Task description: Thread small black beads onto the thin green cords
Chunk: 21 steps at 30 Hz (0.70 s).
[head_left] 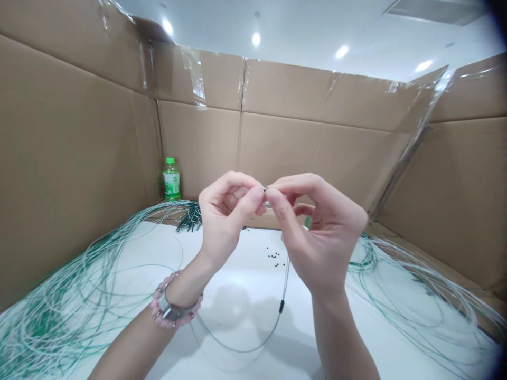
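Thin cord between both hands (264, 191)

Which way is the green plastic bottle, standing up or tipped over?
Upright: the bottle has its green cap at the top.

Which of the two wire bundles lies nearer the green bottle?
The left bundle: its dark green cluster sits close by the green-capped bottle, while the right bundle lies out beyond the right hand.

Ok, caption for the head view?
Left hand and right hand pinch a tiny dark piece above a white tabletop, green and white strands either side.
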Each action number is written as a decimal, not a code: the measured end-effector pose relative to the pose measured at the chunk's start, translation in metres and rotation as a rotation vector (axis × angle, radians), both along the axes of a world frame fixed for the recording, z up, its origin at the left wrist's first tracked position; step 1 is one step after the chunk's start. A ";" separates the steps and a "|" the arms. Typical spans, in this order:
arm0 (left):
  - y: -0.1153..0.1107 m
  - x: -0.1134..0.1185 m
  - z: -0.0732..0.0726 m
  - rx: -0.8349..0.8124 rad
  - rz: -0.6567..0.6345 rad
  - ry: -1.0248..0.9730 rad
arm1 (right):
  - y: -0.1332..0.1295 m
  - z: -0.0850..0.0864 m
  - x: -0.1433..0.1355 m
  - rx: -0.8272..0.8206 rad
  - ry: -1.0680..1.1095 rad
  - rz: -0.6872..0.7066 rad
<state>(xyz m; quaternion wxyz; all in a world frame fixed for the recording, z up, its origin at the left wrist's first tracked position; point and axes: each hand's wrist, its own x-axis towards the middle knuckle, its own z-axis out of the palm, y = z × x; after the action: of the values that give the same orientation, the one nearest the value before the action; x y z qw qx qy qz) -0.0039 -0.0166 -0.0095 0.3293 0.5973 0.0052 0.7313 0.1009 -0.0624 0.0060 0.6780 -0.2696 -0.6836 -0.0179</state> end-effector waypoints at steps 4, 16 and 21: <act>0.002 -0.001 0.000 -0.005 -0.026 0.038 | 0.001 -0.001 0.000 -0.018 -0.004 0.001; 0.006 -0.001 -0.001 0.062 -0.105 0.046 | 0.001 0.004 0.000 -0.041 0.082 0.183; 0.006 -0.002 -0.001 0.050 -0.068 0.029 | 0.004 0.003 -0.001 -0.038 0.094 0.190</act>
<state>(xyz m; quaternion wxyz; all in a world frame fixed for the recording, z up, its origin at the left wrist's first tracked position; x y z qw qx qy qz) -0.0060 -0.0107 -0.0102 0.3388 0.6156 -0.0288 0.7109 0.0999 -0.0588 0.0092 0.7029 -0.2170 -0.6735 0.0720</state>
